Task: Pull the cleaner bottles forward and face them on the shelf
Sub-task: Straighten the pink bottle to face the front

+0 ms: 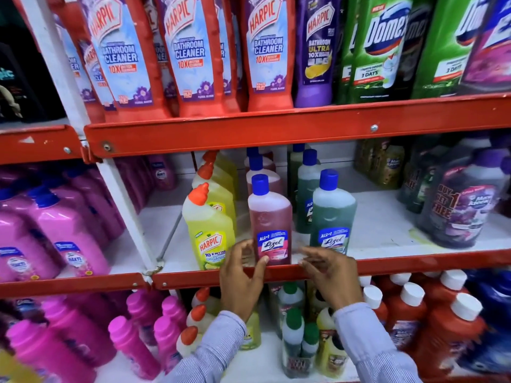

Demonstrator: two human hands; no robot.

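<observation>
A pink Lizol bottle [269,217] with a blue cap stands upright at the front lip of the middle shelf [414,262], label facing out. My left hand [242,275] touches its lower left side, thumb on the label's bottom corner. My right hand [330,269] hovers just right of it, fingers spread, in front of the green Lizol bottle [333,214]. A yellow Harpic bottle [208,230] with an orange cap stands to the left. More bottles of each kind line up behind them.
Red Harpic bottles [190,51] and green Domex bottles [378,45] fill the top shelf. Dark shrink-wrapped packs [464,208] sit at the middle shelf's right. Pink bottles [69,239] fill the left bay. The bottom shelf holds pink, green and red bottles [409,316].
</observation>
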